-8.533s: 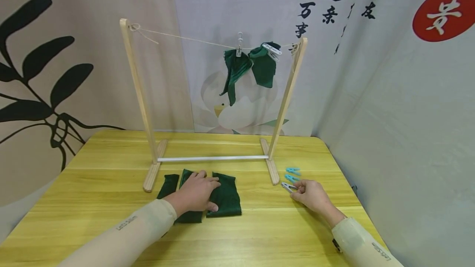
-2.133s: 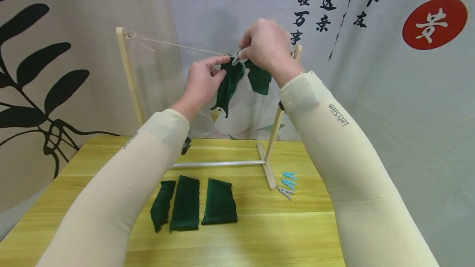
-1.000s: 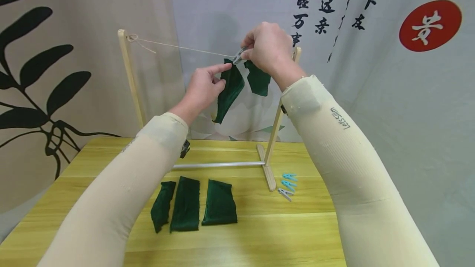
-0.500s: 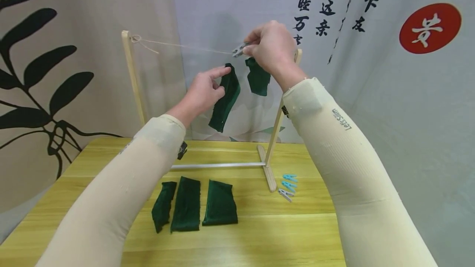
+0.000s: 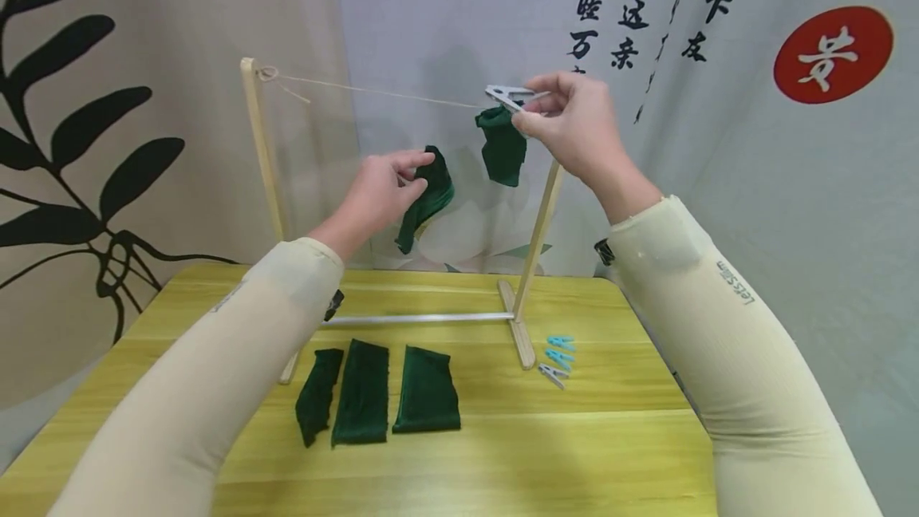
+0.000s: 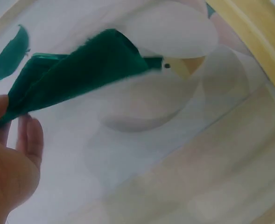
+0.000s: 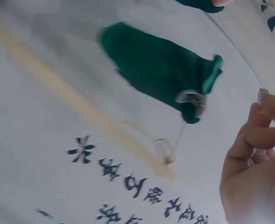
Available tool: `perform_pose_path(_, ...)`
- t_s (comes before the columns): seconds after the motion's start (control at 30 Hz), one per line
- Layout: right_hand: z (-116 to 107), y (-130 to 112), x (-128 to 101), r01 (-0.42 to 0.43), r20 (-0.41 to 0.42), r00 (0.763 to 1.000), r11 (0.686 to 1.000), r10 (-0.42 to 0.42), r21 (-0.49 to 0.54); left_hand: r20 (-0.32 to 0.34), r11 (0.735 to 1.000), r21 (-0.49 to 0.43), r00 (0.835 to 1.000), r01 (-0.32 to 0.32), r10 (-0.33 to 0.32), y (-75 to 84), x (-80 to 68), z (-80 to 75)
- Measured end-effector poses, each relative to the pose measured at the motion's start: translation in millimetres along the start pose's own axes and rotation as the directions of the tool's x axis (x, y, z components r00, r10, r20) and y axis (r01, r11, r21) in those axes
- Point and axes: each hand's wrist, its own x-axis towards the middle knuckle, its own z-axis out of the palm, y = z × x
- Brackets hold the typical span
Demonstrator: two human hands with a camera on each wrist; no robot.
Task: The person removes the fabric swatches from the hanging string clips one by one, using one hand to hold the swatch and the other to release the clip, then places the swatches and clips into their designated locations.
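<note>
My left hand (image 5: pixel 411 171) pinches the top of a dark green cloth (image 5: pixel 427 197), which hangs free below the string (image 5: pixel 373 92) of a wooden drying rack (image 5: pixel 260 158). The left wrist view shows the same cloth (image 6: pixel 81 70) trailing from my fingers (image 6: pixel 30 140). My right hand (image 5: pixel 533 108) holds a grey clothespin (image 5: pixel 508 93) at string height, just right of the line. A second green cloth (image 5: pixel 502 147) stays hanging from the string; in the right wrist view this cloth (image 7: pixel 160 70) is held by a grey clip (image 7: pixel 191 98).
Three folded green cloths (image 5: pixel 360 393) lie side by side on the yellow wooden table (image 5: pixel 574 453) in front of the rack. Two blue clothespins (image 5: pixel 559 341) and a grey one (image 5: pixel 553 375) lie by the rack's right foot (image 5: pixel 521 333). Printed fabric backdrops close in the back and right.
My right hand has pulled the grey clothespin off the string and moved right. The left cloth has come off the line, and my left hand has lowered it.
</note>
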Motion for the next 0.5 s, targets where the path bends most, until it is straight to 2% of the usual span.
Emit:
perform_pose_path(0.17, -9.9, 49.7, -40.5, -0.028, 0.051, 0.998, 0.996, 0.032, -0.081, -0.004, 1.0, 0.016, 1.0, 0.002, -0.002, -10.2, -13.9, 10.1)
perform_pose_path(0.27, -10.9, 85.9, -67.4, -0.079, 0.085, 0.992, 0.989, 0.089, -0.124, 0.012, 0.999, 0.045, 1.0, 0.005, -0.005, -18.1, -25.6, 20.1)
perform_pose_path(0.37, -9.7, 123.4, -95.1, -0.133, 0.126, 0.98, 0.981, 0.152, -0.144, 0.033, 0.998, 0.056, 0.999, -0.017, 0.015, -25.6, -39.7, 34.7)
perform_pose_path(0.5, -5.9, 171.4, -129.7, -0.209, 0.176, 0.956, 0.965, 0.236, -0.156, 0.073, 0.998, 0.026, 0.996, -0.057, 0.055, -30.0, -63.1, 59.9)
